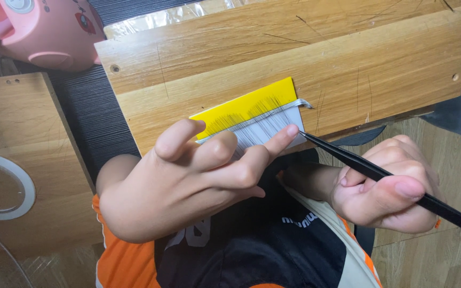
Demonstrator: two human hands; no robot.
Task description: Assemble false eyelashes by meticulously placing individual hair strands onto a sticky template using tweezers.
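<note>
A yellow card [246,105] lies on a wooden board [316,58], with a row of fine black lashes across it and a white strip [270,128] along its near edge. My left hand [188,178] rests on the strip, index finger stretched out with its tip at the strip's right end. My right hand [390,184] grips black tweezers [380,173], whose tip touches the strip's right corner beside my left fingertip.
A pink device [49,32] sits at the top left. A second wooden board [22,160] at the left carries a white ring of tape [6,186]. My orange and black clothing fills the bottom; wooden floor shows at the right.
</note>
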